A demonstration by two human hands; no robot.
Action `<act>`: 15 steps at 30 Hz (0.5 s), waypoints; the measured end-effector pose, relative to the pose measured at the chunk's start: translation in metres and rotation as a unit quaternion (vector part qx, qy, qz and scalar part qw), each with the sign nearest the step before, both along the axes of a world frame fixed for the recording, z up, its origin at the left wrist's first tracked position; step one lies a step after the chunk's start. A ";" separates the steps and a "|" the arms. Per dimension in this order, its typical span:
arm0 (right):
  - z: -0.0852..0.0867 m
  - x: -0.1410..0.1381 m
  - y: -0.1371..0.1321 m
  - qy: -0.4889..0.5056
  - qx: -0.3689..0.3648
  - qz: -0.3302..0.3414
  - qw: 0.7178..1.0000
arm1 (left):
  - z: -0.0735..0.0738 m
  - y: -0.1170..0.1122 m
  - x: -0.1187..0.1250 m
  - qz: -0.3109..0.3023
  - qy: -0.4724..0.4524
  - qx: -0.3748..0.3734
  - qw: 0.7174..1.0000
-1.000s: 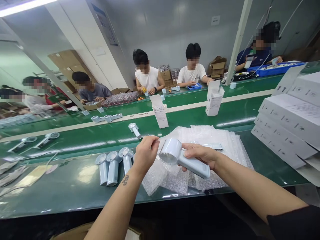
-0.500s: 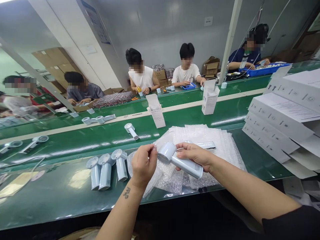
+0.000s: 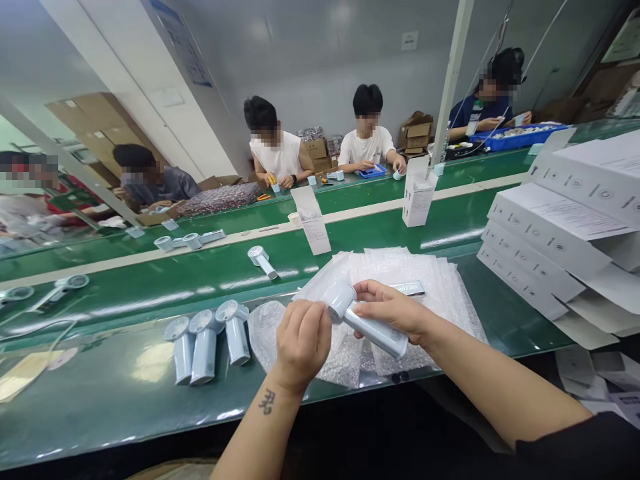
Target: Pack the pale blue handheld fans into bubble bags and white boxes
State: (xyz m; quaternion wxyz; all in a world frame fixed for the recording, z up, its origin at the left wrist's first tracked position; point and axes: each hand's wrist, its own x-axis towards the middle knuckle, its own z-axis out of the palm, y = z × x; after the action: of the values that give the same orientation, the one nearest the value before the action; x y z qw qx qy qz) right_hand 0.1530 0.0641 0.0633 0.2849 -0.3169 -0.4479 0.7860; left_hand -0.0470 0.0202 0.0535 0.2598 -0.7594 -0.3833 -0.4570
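There are three upright pale blue handheld fans (image 3: 203, 347), one held fan (image 3: 373, 330), one fan lying farther off (image 3: 263, 262), and two upright white cartons (image 3: 417, 193).

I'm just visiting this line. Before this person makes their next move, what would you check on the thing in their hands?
1. The fan is secure in the right hand: ok, the fingers wrap its handle.
2. The left hand is in contact with the fan: ok, its fingertips are at the fan's head.
3. The fan's head is free of marks or film: cannot tell, the fingers hide part of it.
4. The bubble bags are within reach: ok, they lie right under the hands.
5. The white boxes stand apart from the bags: ok.
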 end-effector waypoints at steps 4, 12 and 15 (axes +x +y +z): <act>0.002 0.000 -0.003 0.065 -0.058 -0.039 0.995 | -0.001 -0.001 0.005 -0.041 0.060 -0.009 0.997; -0.005 -0.017 -0.008 0.058 -0.124 -0.112 0.984 | -0.007 -0.008 0.034 -0.059 0.034 -0.054 0.996; 0.003 -0.023 0.010 0.032 -0.169 -0.052 0.984 | 0.011 0.004 0.038 -0.040 -0.008 -0.091 0.995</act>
State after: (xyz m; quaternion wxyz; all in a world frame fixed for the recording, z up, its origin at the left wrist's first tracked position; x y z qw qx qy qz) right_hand 0.1297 0.0737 0.0658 0.2822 -0.3581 -0.2821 0.8441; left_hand -0.0095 0.0244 0.0649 0.1680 -0.7908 -0.3945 -0.4367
